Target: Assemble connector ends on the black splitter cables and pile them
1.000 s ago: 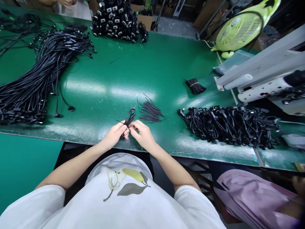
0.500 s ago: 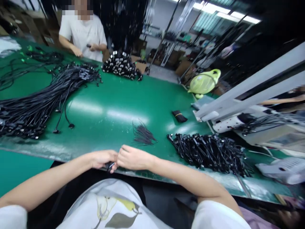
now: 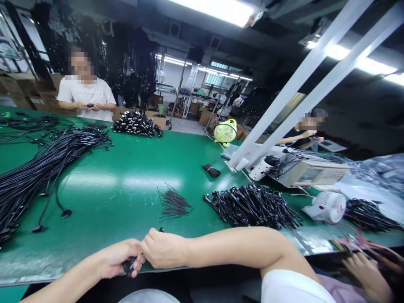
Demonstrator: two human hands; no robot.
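My left hand [image 3: 121, 257] is closed around a small black cable bundle [image 3: 129, 266] at the table's front edge. Pressed against it, my right hand [image 3: 164, 249] has its fingers curled at the same bundle. A black tip [image 3: 161, 229] pokes out above the right hand's knuckles; most of what lies between the fingers is hidden. Just beyond my hands, a loose spread of thin black ties [image 3: 174, 203] lies on the green table [image 3: 120, 210]. To the right is a heap of folded black cables [image 3: 252, 204].
Long black cables [image 3: 41, 162] stretch along the left. Farther back are a cable pile [image 3: 135, 124], a banded tie bundle [image 3: 211, 170] and a yellow-green fan [image 3: 225, 131]. A white fan [image 3: 328, 206] and slanted white posts [image 3: 284, 105] stand right. Co-workers sit across [image 3: 86, 94] and far right.
The view has tilted up and swung right, showing more of the room and another person's hand at lower right. My hands stay together on the bundle.
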